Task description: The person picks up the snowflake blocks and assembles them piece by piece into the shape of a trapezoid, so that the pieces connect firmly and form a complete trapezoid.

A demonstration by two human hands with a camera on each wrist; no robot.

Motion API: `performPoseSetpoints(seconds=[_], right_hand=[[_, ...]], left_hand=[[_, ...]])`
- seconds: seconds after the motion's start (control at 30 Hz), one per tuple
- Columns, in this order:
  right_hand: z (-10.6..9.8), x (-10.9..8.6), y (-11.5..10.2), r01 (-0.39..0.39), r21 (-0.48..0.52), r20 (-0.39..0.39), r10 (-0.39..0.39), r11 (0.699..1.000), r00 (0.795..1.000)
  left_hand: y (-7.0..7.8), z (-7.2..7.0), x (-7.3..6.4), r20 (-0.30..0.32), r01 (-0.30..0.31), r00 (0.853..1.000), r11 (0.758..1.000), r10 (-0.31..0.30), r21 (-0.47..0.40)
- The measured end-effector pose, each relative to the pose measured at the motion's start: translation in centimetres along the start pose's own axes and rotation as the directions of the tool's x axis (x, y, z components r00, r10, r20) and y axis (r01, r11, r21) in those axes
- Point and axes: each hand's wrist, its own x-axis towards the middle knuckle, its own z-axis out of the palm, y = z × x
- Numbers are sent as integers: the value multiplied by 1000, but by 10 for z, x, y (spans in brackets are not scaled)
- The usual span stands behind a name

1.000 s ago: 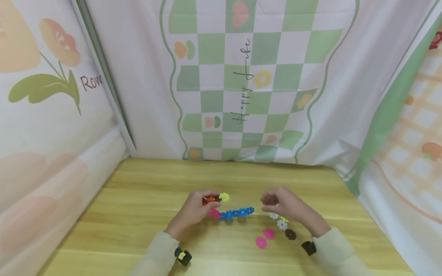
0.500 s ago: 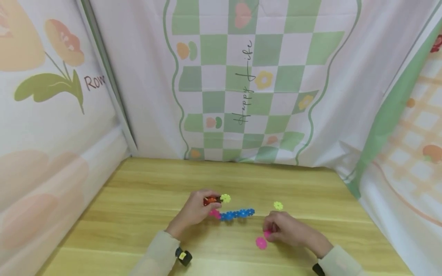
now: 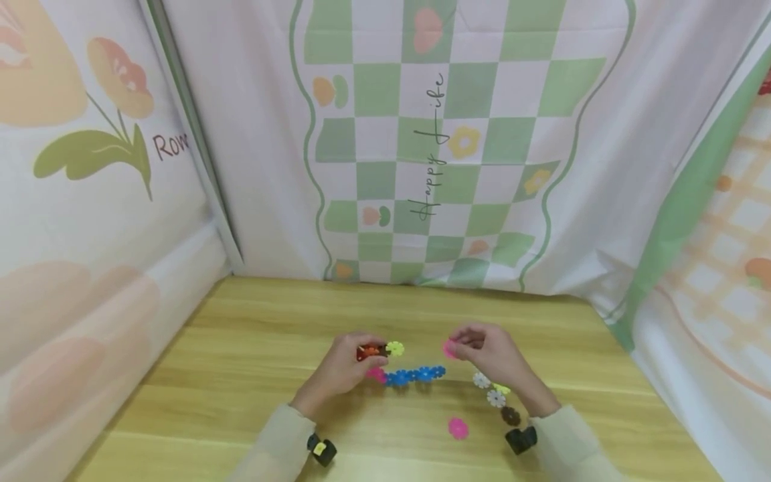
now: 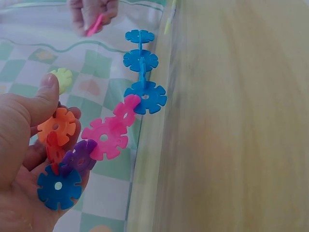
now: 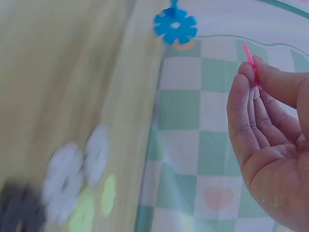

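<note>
My left hand (image 3: 343,368) grips a chain of linked snowflake discs. In the left wrist view, an orange disc (image 4: 56,126), a purple disc (image 4: 79,157) and a dark blue disc (image 4: 59,187) lie against the palm and fingers. Pink discs (image 4: 105,137) lead from there to a run of blue discs (image 4: 146,96) reaching out to the right. A yellow disc (image 3: 394,349) shows at the thumb tip. Between thumb and forefinger, my right hand (image 3: 488,348) pinches a single pink disc (image 5: 249,58), held edge-on beyond the chain's blue end.
On the wooden table (image 3: 271,435) near the right forearm lie white discs (image 3: 496,398), a brown disc (image 3: 510,416) and yellow ones (image 5: 109,193). A lone pink disc (image 3: 458,428) lies closer to the front. A checked curtain (image 3: 434,167) hangs behind the table.
The right hand went down to the two loose pink discs, took one, and lifted it up and back toward the chain. The left hand and its chain stayed nearly still.
</note>
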Motion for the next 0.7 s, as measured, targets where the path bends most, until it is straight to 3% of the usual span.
performPoseSetpoints(seconds=[0.23,0.47,0.7], right_hand=[[20,16,-21,-35,157,-2,36,987,999],[44,17,-34,-122,313,-35,140,942,990],[54,14,-40,-150,376,-54,184,914,981]], left_hand=[[0,0,0,-25,3,1000,1000,-3,6],[0,2,0,-33,-4,999,1000,5,21],[2,4,1,-37,-6,999,1000,7,21]])
